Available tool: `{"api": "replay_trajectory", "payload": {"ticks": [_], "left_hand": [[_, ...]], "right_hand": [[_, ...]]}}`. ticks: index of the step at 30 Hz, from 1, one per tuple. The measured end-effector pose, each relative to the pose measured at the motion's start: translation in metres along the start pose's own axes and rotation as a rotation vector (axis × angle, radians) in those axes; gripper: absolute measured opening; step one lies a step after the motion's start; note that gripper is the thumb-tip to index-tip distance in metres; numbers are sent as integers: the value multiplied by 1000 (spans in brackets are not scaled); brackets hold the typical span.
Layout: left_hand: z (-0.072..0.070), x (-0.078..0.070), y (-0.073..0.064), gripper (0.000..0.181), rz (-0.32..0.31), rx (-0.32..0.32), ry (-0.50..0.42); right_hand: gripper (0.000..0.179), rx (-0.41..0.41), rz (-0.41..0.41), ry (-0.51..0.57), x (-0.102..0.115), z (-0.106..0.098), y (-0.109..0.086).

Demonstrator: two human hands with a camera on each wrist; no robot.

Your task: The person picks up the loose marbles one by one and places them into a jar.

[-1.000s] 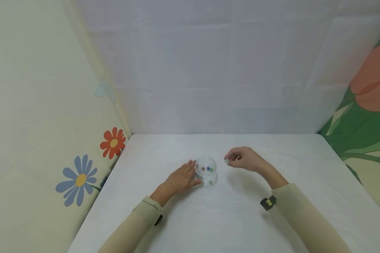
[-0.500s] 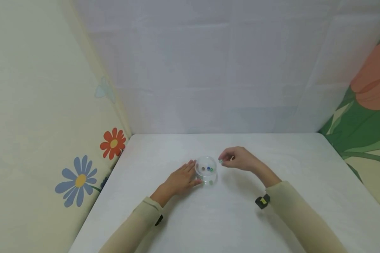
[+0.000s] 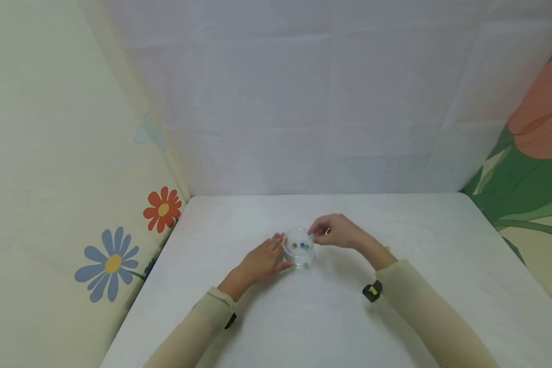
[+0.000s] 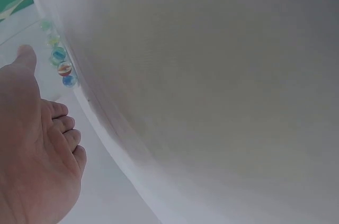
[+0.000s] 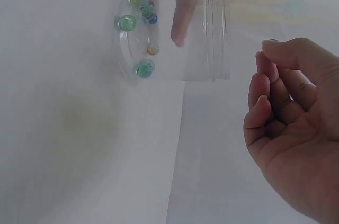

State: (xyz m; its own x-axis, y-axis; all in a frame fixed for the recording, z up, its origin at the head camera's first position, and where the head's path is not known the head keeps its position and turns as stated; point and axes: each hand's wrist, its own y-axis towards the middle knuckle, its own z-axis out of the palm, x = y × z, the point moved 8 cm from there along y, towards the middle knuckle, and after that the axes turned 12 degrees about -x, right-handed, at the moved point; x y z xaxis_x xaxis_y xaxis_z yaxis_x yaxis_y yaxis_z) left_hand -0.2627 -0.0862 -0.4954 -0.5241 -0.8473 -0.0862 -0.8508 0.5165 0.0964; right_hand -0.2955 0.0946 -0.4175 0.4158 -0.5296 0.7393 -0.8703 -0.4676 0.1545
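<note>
A clear plastic jar (image 3: 299,256) stands upright on the white table, mouth up. Several glass marbles (image 5: 144,68) in green, blue and amber tints lie on its bottom. My left hand (image 3: 262,261) rests beside the jar on the left, fingers straight, thumb reaching toward its near side. At the jar's upper right rim, my right hand (image 3: 338,232) pinches a pale green marble (image 3: 311,237) between thumb and forefinger. In the right wrist view that marble is hidden behind the fingertips. Marbles (image 4: 58,54) in the jar also show in the left wrist view.
On the table (image 3: 239,220), a loose marble (image 3: 387,248) lies just beyond my right wrist. A pale wall (image 3: 303,102) stands behind the table. Flower-printed cloth (image 3: 37,153) hangs along the left side, with more printed cloth at the right.
My right hand has moved left with the marble, from well right of the jar to its rim. A loose marble has come into sight behind the right wrist. The left hand stays put.
</note>
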Motion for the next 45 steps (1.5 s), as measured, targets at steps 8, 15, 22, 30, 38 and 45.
{"api": "replay_trajectory", "payload": {"ticks": [8, 15, 22, 30, 38, 45], "left_hand": [[0, 0, -1, 84, 10, -7, 8], [-1, -1, -2, 83, 26, -19, 15], [-2, -1, -1, 82, 27, -20, 19], [-2, 0, 0, 82, 10, -2, 6], [0, 0, 2, 83, 15, -5, 9], [1, -1, 2, 83, 11, -4, 10]], "right_hand": [[16, 32, 2, -7, 3, 9, 5], [16, 47, -1, -7, 3, 14, 7], [16, 53, -1, -5, 4, 15, 9], [19, 35, -16, -28, 10, 5, 7], [20, 2, -20, -56, 4, -12, -2], [20, -34, -25, -65, -12, -32, -16]]}}
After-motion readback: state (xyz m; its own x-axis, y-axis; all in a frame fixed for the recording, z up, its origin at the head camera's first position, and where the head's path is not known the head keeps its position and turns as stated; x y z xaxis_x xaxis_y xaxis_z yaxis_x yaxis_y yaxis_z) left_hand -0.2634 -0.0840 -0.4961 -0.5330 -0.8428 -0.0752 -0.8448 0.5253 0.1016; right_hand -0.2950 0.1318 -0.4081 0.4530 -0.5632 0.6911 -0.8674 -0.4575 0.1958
